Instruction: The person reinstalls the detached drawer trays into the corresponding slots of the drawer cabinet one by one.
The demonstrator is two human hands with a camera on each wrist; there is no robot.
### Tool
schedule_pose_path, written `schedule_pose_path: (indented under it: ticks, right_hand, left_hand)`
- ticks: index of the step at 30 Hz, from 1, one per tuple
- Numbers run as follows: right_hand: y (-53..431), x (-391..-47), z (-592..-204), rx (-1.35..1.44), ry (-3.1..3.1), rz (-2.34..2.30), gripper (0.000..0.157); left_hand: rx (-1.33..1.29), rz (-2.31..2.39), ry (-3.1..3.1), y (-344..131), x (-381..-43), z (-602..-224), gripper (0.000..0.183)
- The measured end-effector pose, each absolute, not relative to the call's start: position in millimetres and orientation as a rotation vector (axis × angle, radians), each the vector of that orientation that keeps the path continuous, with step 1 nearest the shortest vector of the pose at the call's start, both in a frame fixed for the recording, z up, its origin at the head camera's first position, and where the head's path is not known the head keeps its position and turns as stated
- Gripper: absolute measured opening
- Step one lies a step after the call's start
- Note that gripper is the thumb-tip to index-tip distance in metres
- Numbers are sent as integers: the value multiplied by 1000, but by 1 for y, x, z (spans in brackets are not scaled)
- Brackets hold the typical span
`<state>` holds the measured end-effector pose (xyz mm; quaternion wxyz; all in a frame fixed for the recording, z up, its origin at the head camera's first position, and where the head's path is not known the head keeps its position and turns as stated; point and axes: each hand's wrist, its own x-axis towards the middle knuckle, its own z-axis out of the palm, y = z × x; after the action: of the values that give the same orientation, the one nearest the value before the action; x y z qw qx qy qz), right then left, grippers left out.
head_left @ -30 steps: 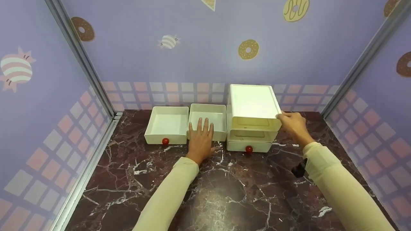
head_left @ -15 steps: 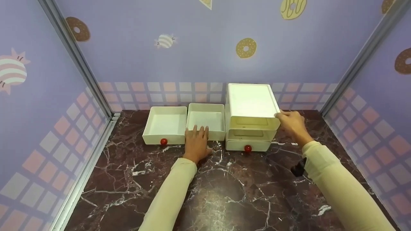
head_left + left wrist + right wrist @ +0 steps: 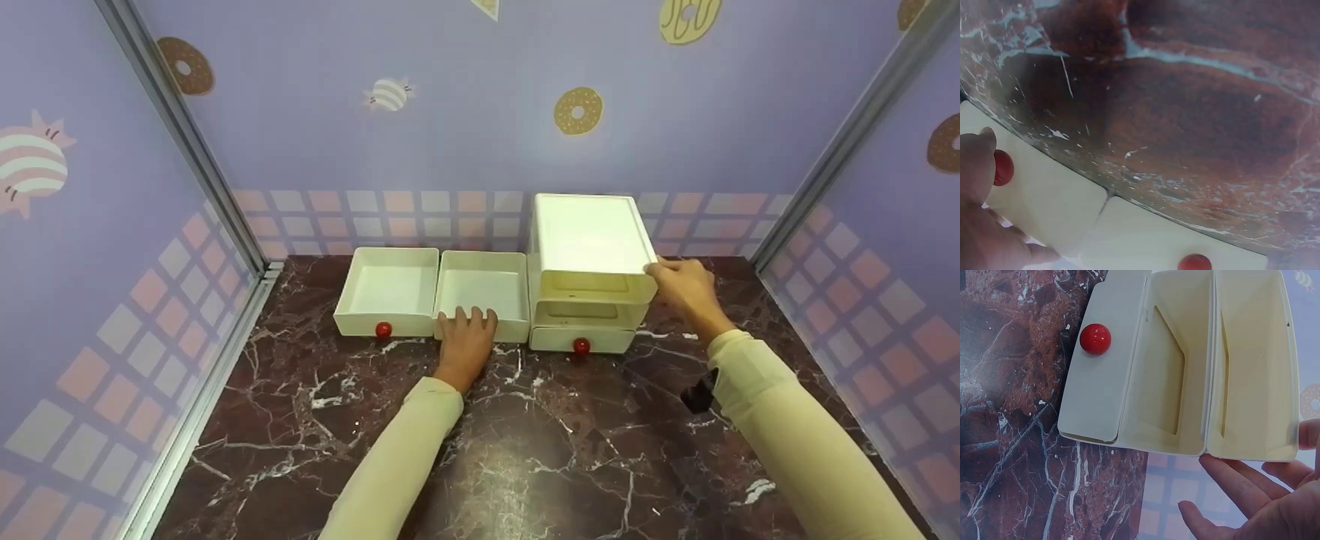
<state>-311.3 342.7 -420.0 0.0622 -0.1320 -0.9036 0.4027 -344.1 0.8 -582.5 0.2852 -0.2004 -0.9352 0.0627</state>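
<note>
In the head view my left hand (image 3: 466,346) holds the front wall of a white drawer (image 3: 484,289). The left wrist view has the thumb (image 3: 976,169) on the drawer front beside its red knob (image 3: 1003,167), other fingers reaching behind the wall. Right of this drawer stands a white drawer cabinet (image 3: 592,232) with two open slots above one closed bottom drawer (image 3: 555,341). My right hand (image 3: 684,291) holds the cabinet's upper right front corner; in the right wrist view its fingers (image 3: 1241,486) touch the cabinet's side.
A second loose white drawer (image 3: 390,281) with a red knob sits left of the first, almost touching it. All stand on a dark marbled table (image 3: 510,450). Patterned purple walls (image 3: 465,150) enclose the back and both sides.
My left hand first lay over the middle drawer, then drew back to its front wall. That drawer has slid toward me. My right hand stays at the cabinet's corner.
</note>
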Motion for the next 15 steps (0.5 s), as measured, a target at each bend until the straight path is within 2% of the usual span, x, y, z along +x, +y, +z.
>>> schedule_pose_path:
  ticks: [15]
  right_hand:
    - [341, -311, -420, -395, -2751, 1192, 56]
  left_hand:
    - [-499, 271, -2285, 1, -315, -585, 34]
